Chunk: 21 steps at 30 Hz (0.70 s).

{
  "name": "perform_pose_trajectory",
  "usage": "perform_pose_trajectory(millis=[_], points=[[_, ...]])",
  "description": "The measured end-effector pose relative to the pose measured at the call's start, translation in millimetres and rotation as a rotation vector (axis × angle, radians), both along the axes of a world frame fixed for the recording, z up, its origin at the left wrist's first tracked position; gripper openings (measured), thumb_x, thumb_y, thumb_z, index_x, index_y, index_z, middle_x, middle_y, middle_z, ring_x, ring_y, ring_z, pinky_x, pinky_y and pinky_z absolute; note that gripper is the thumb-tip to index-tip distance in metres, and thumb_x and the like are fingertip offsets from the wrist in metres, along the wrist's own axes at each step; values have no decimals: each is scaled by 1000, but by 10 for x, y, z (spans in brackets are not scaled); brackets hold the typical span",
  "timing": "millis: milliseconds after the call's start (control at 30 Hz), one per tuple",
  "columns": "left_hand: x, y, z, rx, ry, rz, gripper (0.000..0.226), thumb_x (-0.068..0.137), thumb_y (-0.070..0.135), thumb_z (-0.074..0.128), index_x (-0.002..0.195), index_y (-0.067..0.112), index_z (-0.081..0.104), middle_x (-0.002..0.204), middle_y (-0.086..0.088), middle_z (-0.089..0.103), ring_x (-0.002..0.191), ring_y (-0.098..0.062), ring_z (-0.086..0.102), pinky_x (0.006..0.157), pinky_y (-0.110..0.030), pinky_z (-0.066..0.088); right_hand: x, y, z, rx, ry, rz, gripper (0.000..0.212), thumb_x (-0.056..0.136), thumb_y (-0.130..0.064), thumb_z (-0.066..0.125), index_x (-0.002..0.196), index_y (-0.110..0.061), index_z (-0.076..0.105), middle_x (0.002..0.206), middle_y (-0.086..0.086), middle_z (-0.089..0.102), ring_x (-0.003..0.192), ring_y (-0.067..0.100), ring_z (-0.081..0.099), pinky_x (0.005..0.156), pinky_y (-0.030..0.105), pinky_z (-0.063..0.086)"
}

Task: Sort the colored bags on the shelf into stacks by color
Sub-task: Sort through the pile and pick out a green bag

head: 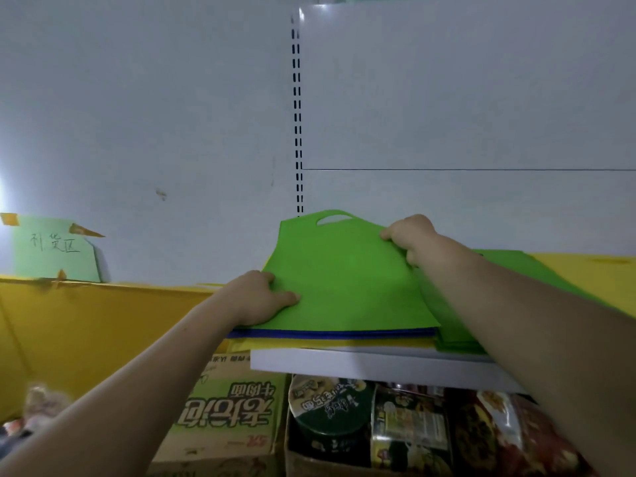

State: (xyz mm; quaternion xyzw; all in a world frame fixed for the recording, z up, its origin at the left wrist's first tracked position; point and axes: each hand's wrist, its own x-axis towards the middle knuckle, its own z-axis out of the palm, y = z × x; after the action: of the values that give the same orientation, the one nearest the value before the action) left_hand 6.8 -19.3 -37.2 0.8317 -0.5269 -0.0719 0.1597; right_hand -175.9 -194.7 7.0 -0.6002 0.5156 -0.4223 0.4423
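Sorting looks partly done: a green stack [502, 270] lies toward the shelf's [361, 366] right end. Both grips clasp one green bag [344, 280], the left hand [261, 297] at its left edge and the right hand [413, 239] pinching its top. It sits over a mixed pile [327, 339] at the front edge, whose blue and yellow layers are unsorted.

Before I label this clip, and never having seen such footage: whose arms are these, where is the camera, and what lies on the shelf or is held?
No machine here: these are a person's two bare arms, filmed by one camera worn on the head, looking forward and down. The left hand and right hand each grip an edge of the top green bag. It lies on a mixed pile with a blue bag and yellow bag beneath, on a white shelf. Right of it sits a stack of green bags. Food cartons stand below.
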Motion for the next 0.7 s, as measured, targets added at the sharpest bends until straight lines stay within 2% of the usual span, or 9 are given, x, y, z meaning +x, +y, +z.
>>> perform_pose_trajectory(millis=[200,300,433,533,700], points=[[18,64,17,-27,36,-12,72,87,55,54,139,8,40,143,-13,43,128,-27,43,101,-30,35,-27,170,7,-51,-108,-41,48,78,0,72,122,5,52,110,15,60,92,26,58,78,31,47],[30,84,13,-41,64,-17,74,86,54,55,141,7,37,145,-13,41,129,-27,42,101,-31,34,-43,241,48,-78,-159,9,36,76,5,72,110,2,61,106,18,65,89,28,64,82,38,53],[63,122,10,-117,146,-12,77,84,50,61,141,6,34,144,-13,42,127,-28,44,100,-31,36,-73,371,114,-141,-229,106,24,79,8,65,94,-10,64,94,14,67,74,22,65,73,33,54],[102,164,9,-175,194,1,75,83,46,65,140,7,35,140,-12,45,124,-28,46,98,-31,38,-95,447,174,-273,-199,94,26,83,0,65,102,-17,58,93,7,65,73,16,63,63,26,52],[223,242,1,-387,258,33,67,77,26,75,133,12,39,122,-12,56,107,-31,55,90,-39,47,-122,594,304,-407,-244,73,28,84,-6,66,106,-21,56,102,5,67,87,21,67,79,35,56]])
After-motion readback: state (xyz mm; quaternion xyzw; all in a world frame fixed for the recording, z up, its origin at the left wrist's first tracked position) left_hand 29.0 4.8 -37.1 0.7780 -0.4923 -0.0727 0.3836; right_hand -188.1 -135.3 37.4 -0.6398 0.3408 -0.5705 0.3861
